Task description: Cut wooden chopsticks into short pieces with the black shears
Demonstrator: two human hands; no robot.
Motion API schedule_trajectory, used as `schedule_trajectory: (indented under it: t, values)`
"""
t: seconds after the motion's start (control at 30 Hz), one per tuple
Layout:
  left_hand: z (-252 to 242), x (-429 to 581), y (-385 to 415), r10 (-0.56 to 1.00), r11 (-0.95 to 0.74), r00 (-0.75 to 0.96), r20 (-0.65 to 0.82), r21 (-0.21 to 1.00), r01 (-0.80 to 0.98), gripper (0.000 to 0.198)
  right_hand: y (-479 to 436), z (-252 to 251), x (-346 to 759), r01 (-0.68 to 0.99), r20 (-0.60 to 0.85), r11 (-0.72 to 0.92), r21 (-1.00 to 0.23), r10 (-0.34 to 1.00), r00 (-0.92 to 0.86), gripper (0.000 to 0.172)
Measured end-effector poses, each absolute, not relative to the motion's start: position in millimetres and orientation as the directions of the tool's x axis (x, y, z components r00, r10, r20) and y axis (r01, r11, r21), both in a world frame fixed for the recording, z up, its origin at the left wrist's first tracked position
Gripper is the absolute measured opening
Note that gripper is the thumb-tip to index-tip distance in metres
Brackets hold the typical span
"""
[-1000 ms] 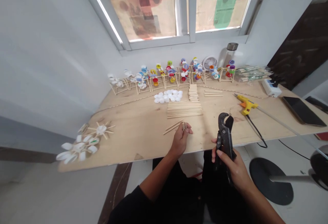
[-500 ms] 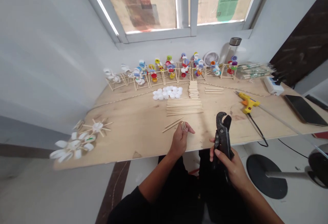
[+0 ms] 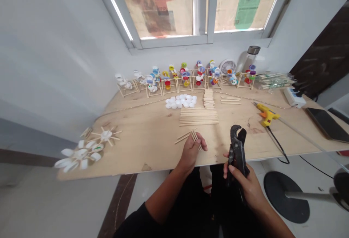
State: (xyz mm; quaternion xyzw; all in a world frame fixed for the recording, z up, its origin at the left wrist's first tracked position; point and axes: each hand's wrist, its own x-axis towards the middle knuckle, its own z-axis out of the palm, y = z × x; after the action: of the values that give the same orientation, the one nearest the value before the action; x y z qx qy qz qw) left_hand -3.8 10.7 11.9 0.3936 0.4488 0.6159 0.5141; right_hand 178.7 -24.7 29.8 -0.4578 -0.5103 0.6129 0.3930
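Note:
My left hand (image 3: 192,149) is closed around a few short wooden sticks (image 3: 195,136) near the table's front edge. Two loose sticks (image 3: 182,137) lie on the wood just left of those fingers. In my right hand (image 3: 245,178) are black pipe cutters (image 3: 237,149), held upright at the front edge with the curved jaws parted and nothing between them. Beyond my left hand lies a row of long wooden sticks (image 3: 199,117). Behind that are a stack of short sticks (image 3: 208,99) and a cluster of white bottle caps (image 3: 181,101).
Stick frames with coloured cap wheels (image 3: 185,76) line the wall. A yellow glue gun (image 3: 267,114), a phone (image 3: 328,123) and a power strip (image 3: 294,97) sit at the right. White-cap wheels (image 3: 81,154) and a stick hub (image 3: 106,135) lie at the left. A cord crosses the table.
The sticks in my left hand have tilted and now show more of their length. The right hand still holds the cutters in nearly the same place. The view has shifted slightly.

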Motion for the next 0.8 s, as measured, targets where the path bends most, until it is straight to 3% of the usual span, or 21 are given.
schedule_trajectory:
  t: [0.13, 0.3, 0.8]
  values:
    - [19, -9, 8, 0.994, -0.009, -0.105, -0.043, 0.891, -0.453, 0.02, -24, 31, 178, -0.002, -0.166, -0.173, -0.985, 0.944, -0.284, 0.039]
    - [27, -12, 6, 0.992, 0.09, -0.003, -0.126, 0.724, -0.684, 0.017, -23, 30, 176, 0.017, -0.174, -0.176, -0.984, 0.945, -0.277, 0.04]
    - [34, -19, 0, 0.99, 0.126, 0.051, -0.134, 0.641, -0.757, 0.014, -20, 26, 169, 0.004, -0.198, -0.206, -0.978, 0.933, -0.302, 0.033]
